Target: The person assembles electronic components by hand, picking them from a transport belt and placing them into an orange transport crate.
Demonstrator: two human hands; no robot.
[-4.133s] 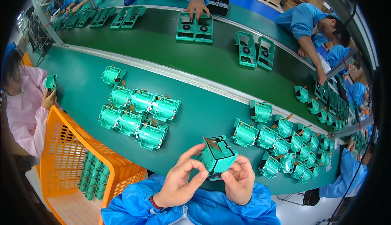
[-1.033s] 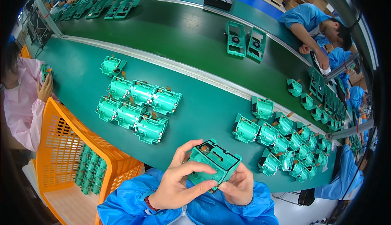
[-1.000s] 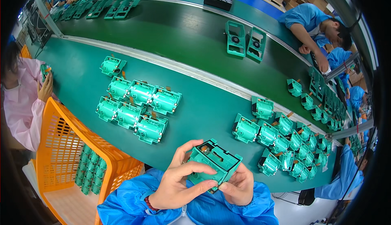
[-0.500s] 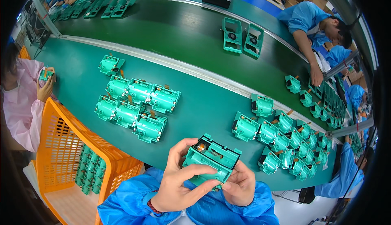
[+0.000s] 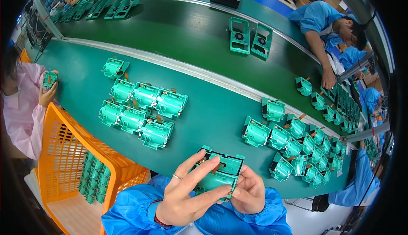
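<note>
I hold a green plastic housing (image 5: 231,165) above the near edge of the workbench, its dark-edged open recess facing up. My left hand (image 5: 182,199) grips it from the left, thumb at the lower right and fingers reaching across the recess; they hide part of the inside. At the right edge, my right hand (image 5: 250,192) pinches a corner between thumb and fingers. Similar green housings stand in a group (image 5: 132,118) on the bench to the left, some with orange flat cables. A larger cluster of them (image 5: 293,148) is to the right.
An orange crate (image 5: 114,179) with stacked green parts stands at lower left. Beyond the bench's pale rail (image 5: 178,67), a dark green conveyor (image 5: 170,26) carries two green frames (image 5: 240,37) and several housings. Co-workers sit at left (image 5: 25,107) and upper right (image 5: 316,22).
My left fingers have shifted up and over the recess, and the housing has dipped slightly. The conveyor's frames and housings have moved a little left.
</note>
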